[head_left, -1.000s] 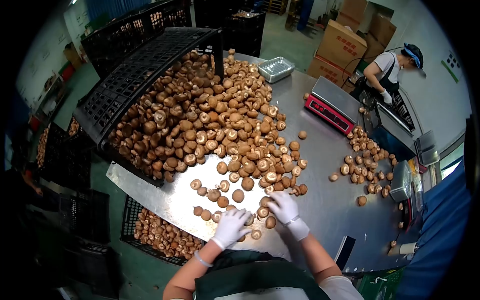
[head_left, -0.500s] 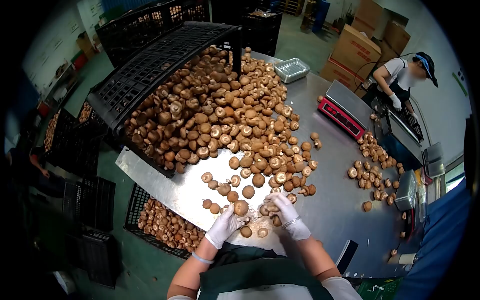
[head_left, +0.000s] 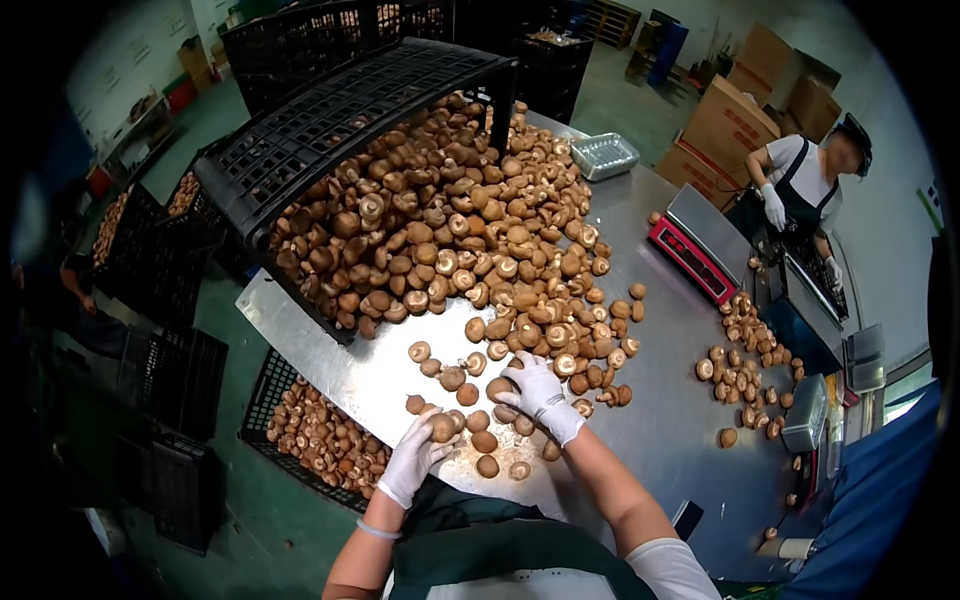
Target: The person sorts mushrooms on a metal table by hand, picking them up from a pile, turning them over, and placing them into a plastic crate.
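Gloved in white, my left hand [head_left: 413,458] is closed round a brown mushroom [head_left: 441,428] at the near edge of the metal table [head_left: 650,420]. My right hand [head_left: 537,393], also gloved, reaches over the loose mushrooms with its fingers on a mushroom [head_left: 499,388]. Several single mushrooms lie between and just beyond my hands. Behind them a large mushroom heap [head_left: 430,230] spills out of a tipped black crate [head_left: 350,110].
A black crate of mushrooms [head_left: 325,440] stands below the table's left edge. On the right are a red scale [head_left: 693,262], a smaller mushroom pile [head_left: 745,345] and clear trays [head_left: 805,413]. A co-worker [head_left: 800,190] stands at the far right.
My right hand has moved up and left onto another mushroom. My left hand has shifted left, holding a mushroom. The co-worker stands more upright, hands farther apart. The view has shifted slightly.
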Motion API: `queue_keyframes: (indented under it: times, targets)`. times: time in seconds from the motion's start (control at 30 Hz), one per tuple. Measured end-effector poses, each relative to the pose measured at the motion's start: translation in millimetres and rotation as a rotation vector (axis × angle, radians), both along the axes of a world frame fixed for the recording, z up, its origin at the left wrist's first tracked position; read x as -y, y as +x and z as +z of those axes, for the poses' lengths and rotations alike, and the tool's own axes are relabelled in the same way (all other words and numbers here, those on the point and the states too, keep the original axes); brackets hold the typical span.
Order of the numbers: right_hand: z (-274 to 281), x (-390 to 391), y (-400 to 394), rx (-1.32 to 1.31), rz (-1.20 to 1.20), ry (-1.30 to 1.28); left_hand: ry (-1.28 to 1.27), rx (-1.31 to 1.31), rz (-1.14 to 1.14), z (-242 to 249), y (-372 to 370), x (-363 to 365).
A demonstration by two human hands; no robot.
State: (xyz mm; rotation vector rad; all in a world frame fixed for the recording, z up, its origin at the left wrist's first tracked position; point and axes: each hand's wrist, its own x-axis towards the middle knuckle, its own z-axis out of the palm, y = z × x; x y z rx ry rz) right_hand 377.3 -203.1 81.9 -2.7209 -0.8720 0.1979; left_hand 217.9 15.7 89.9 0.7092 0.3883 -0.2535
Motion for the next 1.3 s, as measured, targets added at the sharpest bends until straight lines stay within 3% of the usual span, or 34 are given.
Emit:
queue_keyframes:
  times: [0.2,0.27,0.3,0.33,0.4,0.47,0.6,0.63,0.7,0.73,0.8,0.87,1.03,1.07,1.1,1.13,1.2,1.3]
  targets:
    - [-4,-5,-9,0.015,0.044,0.004,0.043,0.035,-0.016,-7,3,8]
    - [-17,-3,-7,-0.127,-0.092,0.454,0.053,0.04,0.018,0,5,10]
    - [-21,-6,-10,-0.658,-0.251,0.899,0.066,0.054,0.059,6,7,11]
    - [2,-6,-14,-1.039,-0.463,1.11,0.081,0.067,0.098,11,10,11]
    - [-3,2,-22,-1.454,-0.385,1.641,0.127,0.092,0.162,19,17,12]
    - [-10,-5,-30,-1.572,-0.278,1.768,0.129,0.135,0.217,24,28,15]
    - [-15,-20,-50,-1.767,-0.113,1.854,0.293,0.291,0.255,48,39,28]
    - [-8,-29,-56,-1.641,-0.426,1.63,0.501,0.333,0.23,36,41,28]
    - [-1,-39,-65,-1.607,-0.28,1.407,0.776,0.291,0.204,14,36,37]
    - [12,-42,-72,-1.612,-0.232,1.352,0.702,0.269,0.236,19,33,38]
    - [-3,-40,-76,-1.799,-0.137,1.364,0.827,0.369,0.25,15,31,30]
    - [-9,-39,-84,-1.958,0.022,1.542,1.098,0.431,0.188,16,27,25]
    - [-9,-26,-85,-1.856,-0.114,1.691,1.119,0.538,-0.033,13,25,26]
    - [-24,-11,-83,-2.097,-0.421,1.827,1.111,0.524,-0.042,10,24,26]
    - [-36,13,-75,-1.936,-0.516,1.887,0.884,0.425,-0.038,4,20,21]
    - [-27,28,-61,-1.767,-0.604,1.937,0.829,0.346,0.033,7,17,13]
    - [48,49,-48,-1.394,-0.755,1.977,0.861,0.144,0.098,10,8,-12]
    - [20,154,-7,-0.771,-0.83,2.349,0.892,0.058,0.344,-5,-3,-45]
